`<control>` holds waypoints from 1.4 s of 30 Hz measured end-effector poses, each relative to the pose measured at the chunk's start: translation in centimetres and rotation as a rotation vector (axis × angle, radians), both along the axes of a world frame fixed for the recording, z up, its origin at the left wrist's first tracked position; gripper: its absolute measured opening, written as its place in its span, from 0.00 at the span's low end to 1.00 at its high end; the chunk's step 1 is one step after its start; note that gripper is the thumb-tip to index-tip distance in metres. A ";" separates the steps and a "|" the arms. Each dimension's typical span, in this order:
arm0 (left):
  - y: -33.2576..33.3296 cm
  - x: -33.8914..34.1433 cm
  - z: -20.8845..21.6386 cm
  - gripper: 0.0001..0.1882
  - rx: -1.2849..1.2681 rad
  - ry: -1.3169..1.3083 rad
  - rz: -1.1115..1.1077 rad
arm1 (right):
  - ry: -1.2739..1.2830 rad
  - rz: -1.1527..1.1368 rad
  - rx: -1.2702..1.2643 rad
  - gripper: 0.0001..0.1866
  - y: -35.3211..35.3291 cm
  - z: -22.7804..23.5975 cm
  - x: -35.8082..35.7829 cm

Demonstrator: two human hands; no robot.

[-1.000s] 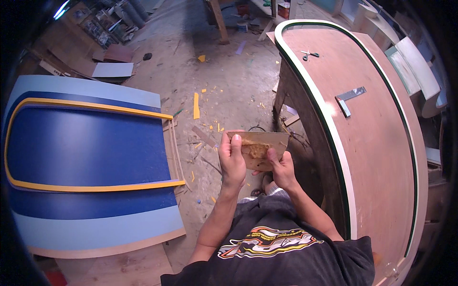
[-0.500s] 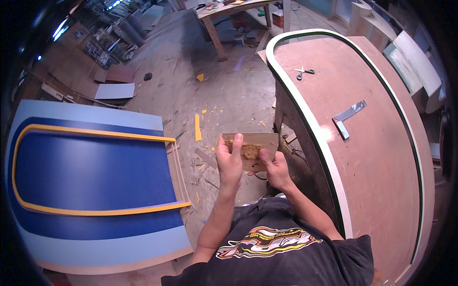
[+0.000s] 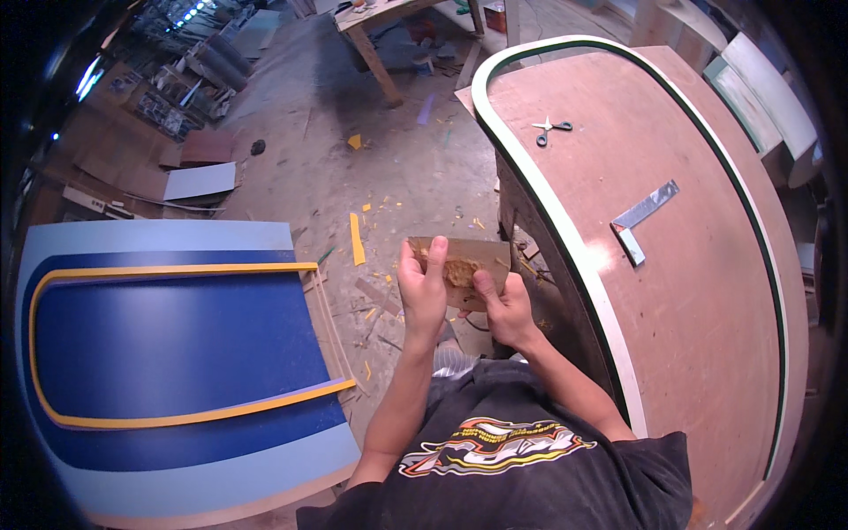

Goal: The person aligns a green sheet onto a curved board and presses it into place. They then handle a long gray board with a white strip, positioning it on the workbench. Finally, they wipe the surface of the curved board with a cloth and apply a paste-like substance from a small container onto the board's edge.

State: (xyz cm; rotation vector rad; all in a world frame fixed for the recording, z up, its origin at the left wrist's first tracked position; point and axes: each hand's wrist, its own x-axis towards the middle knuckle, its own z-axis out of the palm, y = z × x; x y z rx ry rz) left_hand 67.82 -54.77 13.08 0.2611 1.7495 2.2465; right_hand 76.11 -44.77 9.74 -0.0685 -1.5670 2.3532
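Between my two hands is a flat, brown rectangular piece [image 3: 492, 253] with a rough yellow-brown patch [image 3: 459, 272] on its upper face. My left hand [image 3: 425, 287] grips its left edge, thumb lying on top. At the right side my right hand [image 3: 506, 309] holds it too, its thumb pressed near the patch. Most of the fingers are hidden under the piece, which is held in front of my body above the floor.
To my left lies a blue panel [image 3: 177, 340] with a yellow curved strip [image 3: 177, 268]. A wooden table [image 3: 680, 291] at right bears a white-and-green curved frame [image 3: 565, 221], scissors [image 3: 551, 132] and a try square [image 3: 642, 221]. Yellow scraps [image 3: 357, 238] litter the floor. Another table [image 3: 371, 57] stands farther off.
The view has tilted slightly, so the blue panel sits lower and the right-hand table a little higher and further left. Both hands keep their hold on the brown piece, which is barely shifted.
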 end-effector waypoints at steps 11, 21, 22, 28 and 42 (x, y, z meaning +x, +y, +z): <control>1.2 -7.5 -1.0 0.19 0.315 -0.092 -0.325 | -0.077 -0.224 -0.096 0.23 2.0 -0.1 -6.6; 3.5 -17.4 -1.0 0.26 -0.079 0.367 -0.199 | -0.020 -0.386 0.218 0.21 0.9 1.2 -15.3; 3.3 -18.5 -1.2 0.24 -0.095 0.365 -0.219 | -0.004 -0.406 0.217 0.20 0.7 1.2 -16.0; 2.5 -22.9 -1.2 0.30 -0.205 0.454 -0.367 | -0.081 -0.483 0.091 0.22 0.6 1.2 -18.7; 4.8 -27.2 -2.5 0.19 -0.111 0.394 -0.314 | -0.085 -0.674 0.241 0.21 -1.3 0.1 -22.2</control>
